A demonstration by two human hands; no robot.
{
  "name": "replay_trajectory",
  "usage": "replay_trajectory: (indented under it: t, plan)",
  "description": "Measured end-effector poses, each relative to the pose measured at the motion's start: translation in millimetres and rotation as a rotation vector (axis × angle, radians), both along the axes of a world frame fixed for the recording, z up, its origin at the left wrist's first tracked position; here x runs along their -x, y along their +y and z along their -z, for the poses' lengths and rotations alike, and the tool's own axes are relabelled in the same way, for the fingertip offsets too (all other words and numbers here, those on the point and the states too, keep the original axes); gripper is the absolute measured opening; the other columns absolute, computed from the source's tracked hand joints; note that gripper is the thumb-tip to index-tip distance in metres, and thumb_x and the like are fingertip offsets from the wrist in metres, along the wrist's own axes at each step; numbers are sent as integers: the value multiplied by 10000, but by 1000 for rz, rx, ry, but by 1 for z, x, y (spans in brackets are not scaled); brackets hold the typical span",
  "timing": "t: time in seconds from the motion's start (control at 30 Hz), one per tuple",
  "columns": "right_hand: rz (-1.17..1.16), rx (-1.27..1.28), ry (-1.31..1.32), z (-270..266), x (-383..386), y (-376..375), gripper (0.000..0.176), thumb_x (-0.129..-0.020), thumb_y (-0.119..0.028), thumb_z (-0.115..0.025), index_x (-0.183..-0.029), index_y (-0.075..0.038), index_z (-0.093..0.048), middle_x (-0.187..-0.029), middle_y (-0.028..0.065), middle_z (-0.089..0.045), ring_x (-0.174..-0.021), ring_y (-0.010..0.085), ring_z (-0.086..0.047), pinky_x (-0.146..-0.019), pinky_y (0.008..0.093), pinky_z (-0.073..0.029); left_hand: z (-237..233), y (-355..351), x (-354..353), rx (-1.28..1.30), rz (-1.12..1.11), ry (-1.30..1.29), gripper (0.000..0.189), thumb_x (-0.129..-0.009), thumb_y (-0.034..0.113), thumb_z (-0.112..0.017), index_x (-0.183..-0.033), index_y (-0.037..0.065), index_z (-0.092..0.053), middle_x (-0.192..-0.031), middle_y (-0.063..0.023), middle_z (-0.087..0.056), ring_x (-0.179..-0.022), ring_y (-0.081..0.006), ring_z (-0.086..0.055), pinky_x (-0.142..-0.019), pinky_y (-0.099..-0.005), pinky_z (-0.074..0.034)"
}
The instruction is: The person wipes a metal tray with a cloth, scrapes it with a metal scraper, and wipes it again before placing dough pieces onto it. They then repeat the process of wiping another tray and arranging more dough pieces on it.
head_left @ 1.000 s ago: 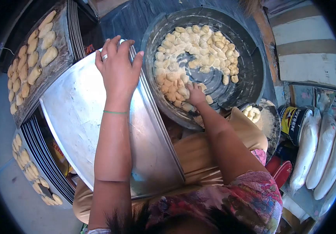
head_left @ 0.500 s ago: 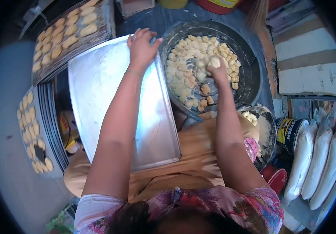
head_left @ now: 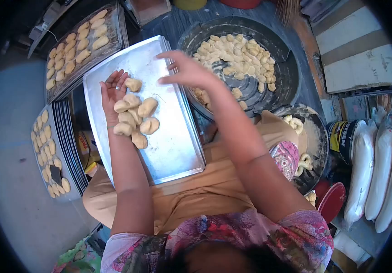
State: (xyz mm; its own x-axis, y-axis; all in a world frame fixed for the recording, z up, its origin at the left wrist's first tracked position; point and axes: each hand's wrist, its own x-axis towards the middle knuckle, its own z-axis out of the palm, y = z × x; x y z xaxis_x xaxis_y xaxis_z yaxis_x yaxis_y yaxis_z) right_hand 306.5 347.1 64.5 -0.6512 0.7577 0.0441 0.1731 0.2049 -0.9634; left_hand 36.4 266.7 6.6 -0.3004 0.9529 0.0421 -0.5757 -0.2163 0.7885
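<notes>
A shiny metal tray (head_left: 173,154) lies across the lap. Several floured dough pieces (head_left: 148,107) are clustered over its left-centre. Beside them my left hand (head_left: 115,91) is palm up with its fingers apart, and the pieces lie by its palm and wrist. Over the tray's upper right side my right hand (head_left: 182,69) is spread and slightly blurred, with nothing in it. To the right, a large dark round basin (head_left: 289,75) holds many small floured dough pieces (head_left: 246,52).
Trays of shaped dough stand at the upper left (head_left: 84,68) and left (head_left: 45,150). Right of the lap, a floured basin (head_left: 316,136) holds twisted dough. A paint can (head_left: 341,139), long white plastic-wrapped bundles (head_left: 372,168) and a red lid (head_left: 331,202) are at the right.
My right hand has moved left from the basin to above the tray and let go of dough. Dough pieces now show over the tray. My left hand has moved down-left and turned palm up.
</notes>
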Motion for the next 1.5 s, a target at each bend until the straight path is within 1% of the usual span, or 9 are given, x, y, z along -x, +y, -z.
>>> replay_trajectory:
  t: [0.1, 0.23, 0.33, 0.4, 0.7, 0.9, 1.1, 1.3, 1.5]
  plan:
    - [419, 233, -128, 50, -69, 43, 769, -645, -307, -847, -1301, -59, -533, -1308, 204, -527, -1121, 306, -586, -881, 380, -503, -2, 2, -1, 30, -11, 41, 585, -979, 469, -426, -1244, -47, -491, -1301, -261, -487, -1243, -380, -462, -1087, -491, -353]
    - [783, 256, -635, 233, -168, 53, 824, -607, -420, -850, -1211, 63, -566, -1173, 224, -626, -1112, 334, -594, -938, 378, -464, -6, 4, -8, 8, 2, 53, 538, -985, 418, -443, -1259, -44, -476, -1300, -260, -490, -1240, -377, -467, -1090, -493, -351]
    - [630, 642, -894, 387, -206, 17, 1369, -482, -582, -881, -1431, 94, -162, -1445, 319, -315, -1329, 325, -398, -1047, 381, -388, -4, 4, -5, 10, -3, 13, 518, -987, 395, -448, -1264, -42, -471, -1299, -260, -492, -1235, -374, -472, -1089, -493, -353]
    - [494, 695, -1102, 319, -154, 5, 1406, -437, -593, -892, -1431, 88, -167, -1470, 329, -226, -1363, 360, -329, -1077, 387, -352, -2, 3, -2, 19, 1, -5, 510, -988, 386, -448, -1268, -40, -469, -1299, -260, -492, -1233, -373, -474, -1087, -493, -356]
    - [528, 31, -785, 336, -67, -7, 1156, -547, -335, -882, -1474, -139, -221, -1472, 311, -187, -1200, 465, -427, -1018, 471, -408, -4, 2, -2, 19, 14, -39, 504, -987, 375, -455, -1283, -33, -459, -1294, -257, -496, -1219, -370, -486, -1082, -486, -361]
    - [274, -128, -998, 313, -55, -3, 735, -712, -219, -757, -1359, -349, -434, -1462, 173, -300, -1161, 448, -451, -930, 467, -480, -4, 2, -1, 16, 17, -8, 507, -985, 379, -460, -1289, -27, -454, -1291, -255, -495, -1211, -367, -491, -1085, -489, -357]
    - [267, -244, -862, 346, -75, 0, 393, -773, -124, -624, -1141, -261, -627, -1384, 135, -426, -1070, 357, -549, -853, 438, -518, -3, 3, 0, 20, -1, -39, 470, -993, 359, -449, -1269, -21, -470, -1264, -253, -518, -1190, -368, -511, -1049, -475, -396]
    - [514, 154, -451, 350, -113, 28, 126, -754, -101, -641, -867, -95, -697, -960, 141, -657, -778, 290, -643, -755, 363, -513, -3, 4, 0, 32, 27, -87, 428, -997, 324, -448, -1267, -7, -463, -1271, -255, -515, -1197, -366, -505, -1056, -485, -389]
    - [801, 555, 221, 270, -131, 86, 184, -864, -141, -624, -991, -8, -630, -927, 60, -649, -798, 199, -627, -712, 350, -521, 0, 7, 4, 20, 54, -91, 433, -993, 318, -460, -1284, -3, -453, -1268, -248, -517, -1200, -354, -499, -1062, -483, -380]
